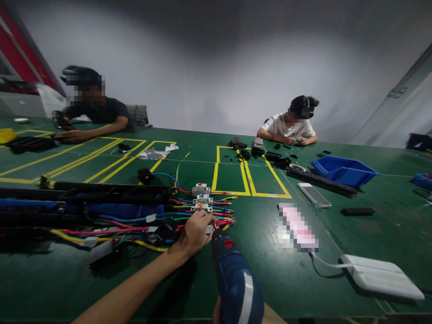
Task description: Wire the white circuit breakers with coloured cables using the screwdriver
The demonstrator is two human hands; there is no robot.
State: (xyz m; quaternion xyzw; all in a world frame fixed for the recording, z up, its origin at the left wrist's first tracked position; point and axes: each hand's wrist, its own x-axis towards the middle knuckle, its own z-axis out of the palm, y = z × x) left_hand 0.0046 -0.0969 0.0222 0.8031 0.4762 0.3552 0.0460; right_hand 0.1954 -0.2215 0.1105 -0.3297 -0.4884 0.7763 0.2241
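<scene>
My left hand (196, 231) is closed around a small white circuit breaker (209, 229), which its fingers partly cover. A blue and black power screwdriver (236, 279) meets the breaker with its nose, though the bit's exact contact cannot be made out. My right hand (217, 311) grips this tool from below, mostly hidden behind its body. Just beyond my left hand, several more circuit breakers (201, 199) sit in a row with coloured wires running through them. Red wires (225, 222) with metal lugs stick out to their right.
Long black and blue power strips (124, 210) lie at left with cable bundles. On the green table (256, 229) are a phone (299, 227), a white power bank (383, 275), a blue bin (344, 170) and black parts (273, 156). Two people (286, 123) sit across the table.
</scene>
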